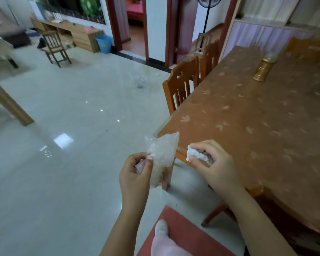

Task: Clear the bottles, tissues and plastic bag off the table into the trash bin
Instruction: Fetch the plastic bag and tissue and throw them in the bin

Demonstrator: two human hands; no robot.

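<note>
Two scraps of rubbish gripped at lower centre, beside the table's near corner.

Pinched a thin, crinkled, translucent plastic bag [163, 154] between the curled fingers and thumb of the left hand [135, 174], its peaked top rising in front of the table corner. Clenched a crumpled white tissue [198, 156] wad in the right hand [216, 167], fingers wrapped round it, above the table [266, 117] edge. Stood with one pale-socked foot [162, 235] on a flat red mat [185, 224] at bottom centre, beside smooth brown leaf-patterned tabletop, slatted wooden chairs [181, 85] and a ribbed gold container [261, 71] upright at upper right. Faced glossy pale tiles and a round blue bin [103, 44] at upper left, well apart from both hands.
</note>
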